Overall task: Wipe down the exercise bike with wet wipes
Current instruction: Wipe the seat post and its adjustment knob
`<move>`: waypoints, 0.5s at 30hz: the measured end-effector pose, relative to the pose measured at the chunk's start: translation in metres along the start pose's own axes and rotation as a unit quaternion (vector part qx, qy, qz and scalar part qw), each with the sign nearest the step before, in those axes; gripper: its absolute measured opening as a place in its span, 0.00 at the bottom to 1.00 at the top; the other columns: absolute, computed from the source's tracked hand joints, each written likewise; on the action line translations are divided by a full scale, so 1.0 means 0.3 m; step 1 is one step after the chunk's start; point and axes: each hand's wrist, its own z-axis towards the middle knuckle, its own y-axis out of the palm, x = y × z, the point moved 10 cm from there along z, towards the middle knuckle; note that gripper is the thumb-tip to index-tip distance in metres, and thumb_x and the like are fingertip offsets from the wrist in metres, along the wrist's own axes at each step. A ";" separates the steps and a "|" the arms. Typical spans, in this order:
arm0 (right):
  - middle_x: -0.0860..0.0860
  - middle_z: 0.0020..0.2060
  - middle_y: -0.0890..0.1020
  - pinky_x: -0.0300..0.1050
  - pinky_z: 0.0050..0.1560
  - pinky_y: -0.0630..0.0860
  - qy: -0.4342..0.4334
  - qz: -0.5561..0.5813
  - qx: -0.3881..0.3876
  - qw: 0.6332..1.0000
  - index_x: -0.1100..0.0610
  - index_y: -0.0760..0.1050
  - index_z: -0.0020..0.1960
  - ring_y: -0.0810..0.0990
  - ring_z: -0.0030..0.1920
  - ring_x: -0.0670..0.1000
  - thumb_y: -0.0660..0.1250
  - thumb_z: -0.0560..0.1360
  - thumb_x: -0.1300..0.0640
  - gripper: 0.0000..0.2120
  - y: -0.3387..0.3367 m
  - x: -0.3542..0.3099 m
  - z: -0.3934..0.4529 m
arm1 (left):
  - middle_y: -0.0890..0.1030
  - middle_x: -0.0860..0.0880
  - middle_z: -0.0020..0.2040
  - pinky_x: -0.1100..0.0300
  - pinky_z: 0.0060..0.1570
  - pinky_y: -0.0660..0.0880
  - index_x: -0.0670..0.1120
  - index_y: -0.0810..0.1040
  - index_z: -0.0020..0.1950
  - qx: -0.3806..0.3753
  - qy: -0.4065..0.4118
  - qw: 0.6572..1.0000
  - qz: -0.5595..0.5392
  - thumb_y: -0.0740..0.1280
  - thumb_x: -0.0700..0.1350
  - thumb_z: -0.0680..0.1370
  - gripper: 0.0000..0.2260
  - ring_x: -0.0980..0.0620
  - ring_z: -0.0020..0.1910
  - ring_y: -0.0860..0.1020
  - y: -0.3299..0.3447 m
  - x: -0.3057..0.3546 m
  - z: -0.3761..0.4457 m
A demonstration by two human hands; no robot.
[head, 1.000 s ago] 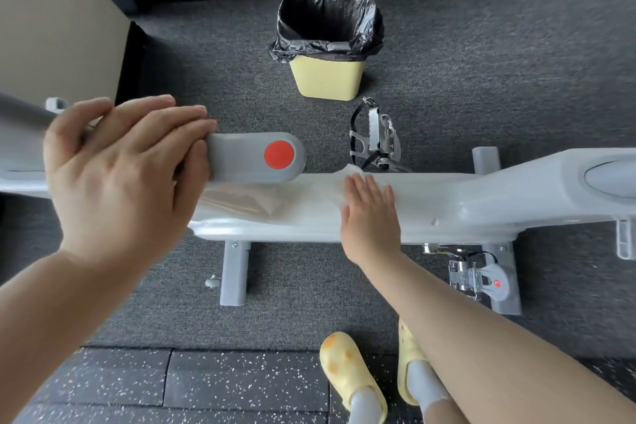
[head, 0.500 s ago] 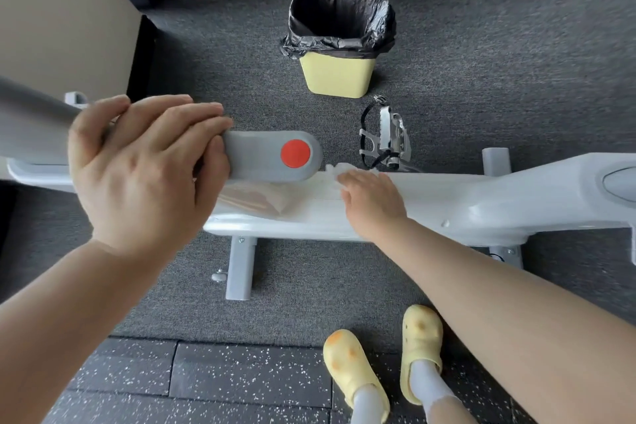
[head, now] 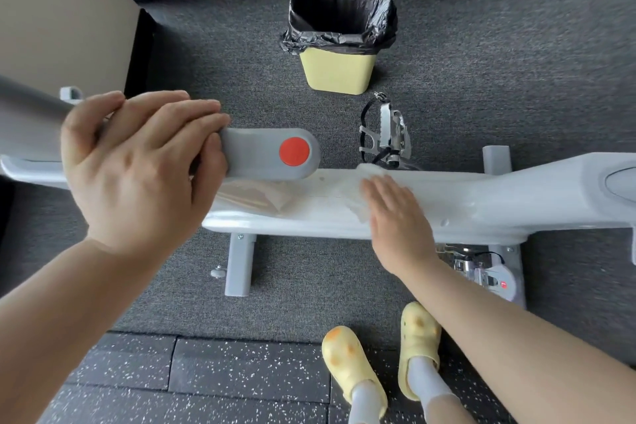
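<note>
Right hand presses wet wipe on bike frame

Under your flat right hand the wet wipe looks thin, soft and crumpled against the bike frame, a smooth, glossy white plastic that catches the light. Your left hand wraps a matt grey plastic handle with a flat red disc. Behind, the yellow plastic bin carries a shiny, wrinkled black liner on rough grey carpet.
</note>
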 end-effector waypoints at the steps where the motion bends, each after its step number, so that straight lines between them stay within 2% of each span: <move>1: 0.54 0.78 0.51 0.54 0.77 0.47 0.046 -0.007 0.003 0.999 0.56 0.49 0.79 0.47 0.78 0.55 0.54 0.81 0.60 0.29 -0.002 0.042 -0.029 | 0.83 0.52 0.57 0.38 0.55 0.74 0.46 0.83 0.55 0.002 -0.001 1.000 0.002 0.57 0.45 0.82 0.14 0.47 0.59 0.79 -0.001 0.000 0.002; 3: 0.54 0.77 0.40 0.54 0.77 0.40 0.146 -0.009 -0.010 0.989 0.56 0.37 0.78 0.38 0.77 0.56 0.49 0.81 0.55 0.31 0.021 0.064 -0.051 | 0.83 0.52 0.57 0.37 0.56 0.74 0.46 0.83 0.54 0.002 -0.003 1.000 0.004 0.57 0.45 0.82 0.14 0.47 0.59 0.79 -0.002 0.000 0.005; 4: 0.55 0.76 0.36 0.54 0.76 0.38 0.174 0.003 -0.014 0.985 0.57 0.34 0.77 0.34 0.76 0.56 0.48 0.81 0.53 0.32 0.031 0.032 -0.043 | 0.83 0.52 0.57 0.37 0.56 0.73 0.46 0.83 0.54 0.002 -0.006 1.000 0.003 0.57 0.45 0.82 0.14 0.47 0.60 0.79 -0.003 -0.002 0.005; 5: 0.55 0.76 0.34 0.54 0.76 0.36 0.164 0.017 -0.018 0.986 0.57 0.33 0.77 0.32 0.76 0.56 0.48 0.81 0.54 0.32 0.042 -0.035 -0.021 | 0.83 0.52 0.56 0.37 0.58 0.73 0.47 0.83 0.53 0.003 -0.012 1.000 0.001 0.57 0.46 0.82 0.14 0.47 0.60 0.79 -0.005 -0.004 0.004; 6: 0.55 0.76 0.35 0.54 0.76 0.36 0.117 0.025 -0.017 0.993 0.58 0.34 0.78 0.33 0.76 0.56 0.50 0.81 0.54 0.33 0.060 -0.127 0.006 | 0.83 0.52 0.56 0.37 0.59 0.72 0.47 0.83 0.53 0.002 -0.019 1.000 -0.001 0.57 0.46 0.82 0.15 0.48 0.60 0.79 -0.007 -0.005 0.004; 8: 0.57 0.78 0.43 0.55 0.76 0.41 -0.019 0.009 0.000 1.000 0.60 0.42 0.79 0.40 0.77 0.58 0.57 0.79 0.55 0.34 0.101 -0.323 0.030 | 0.83 0.52 0.57 0.37 0.60 0.71 0.47 0.83 0.54 -0.006 -0.031 0.999 -0.004 0.56 0.47 0.83 0.15 0.48 0.61 0.78 0.000 -0.012 0.003; 10: 0.59 0.78 0.48 0.55 0.77 0.44 -0.081 -0.032 0.018 0.996 0.63 0.47 0.78 0.45 0.78 0.59 0.59 0.78 0.53 0.35 0.139 -0.380 0.023 | 0.82 0.52 0.58 0.38 0.61 0.70 0.47 0.83 0.54 -0.019 -0.042 0.999 -0.017 0.55 0.48 0.83 0.16 0.48 0.63 0.76 0.009 -0.022 0.003; 13: 0.59 0.77 0.39 0.54 0.77 0.45 -0.162 -0.169 -0.014 0.972 0.63 0.37 0.77 0.38 0.77 0.58 0.54 0.81 0.47 0.37 0.193 -0.262 -0.045 | 0.81 0.50 0.60 0.38 0.64 0.69 0.46 0.82 0.56 -0.028 -0.050 0.997 -0.048 0.54 0.48 0.83 0.17 0.47 0.66 0.74 0.028 -0.030 0.000; 15: 0.58 0.77 0.38 0.55 0.77 0.47 -0.177 -0.230 -0.032 0.957 0.63 0.35 0.77 0.38 0.77 0.58 0.52 0.81 0.45 0.38 0.210 -0.109 -0.120 | 0.81 0.50 0.59 0.38 0.65 0.68 0.46 0.81 0.56 -0.027 -0.049 0.997 -0.045 0.54 0.48 0.83 0.16 0.47 0.66 0.73 0.037 -0.029 0.000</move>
